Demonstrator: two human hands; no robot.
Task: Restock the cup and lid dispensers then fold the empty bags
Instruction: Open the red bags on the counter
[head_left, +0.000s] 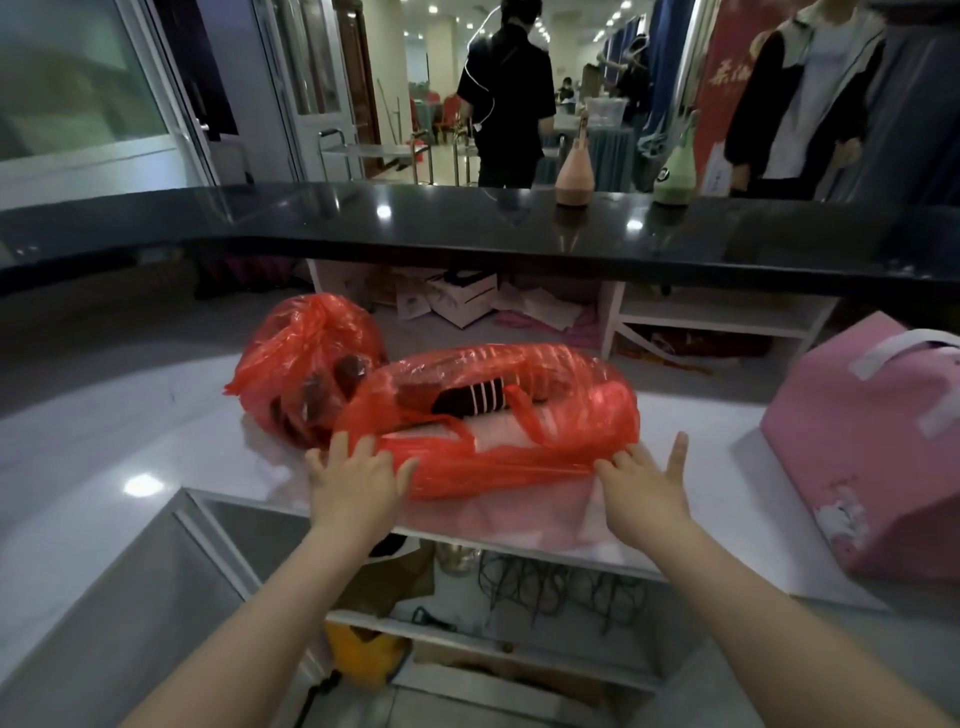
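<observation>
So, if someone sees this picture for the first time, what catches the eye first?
Two bright red plastic bags: the near red bag on the white counter, the far red bag behind it. The left hand and right hand touch the near one. A pink box stands right.

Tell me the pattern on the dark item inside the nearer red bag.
Dark item: thin white stripes; head view.

Two red plastic bags (488, 415), one pink box (872, 452), two bottle-shaped vessels (574, 174) and two hands (353, 480).
</observation>
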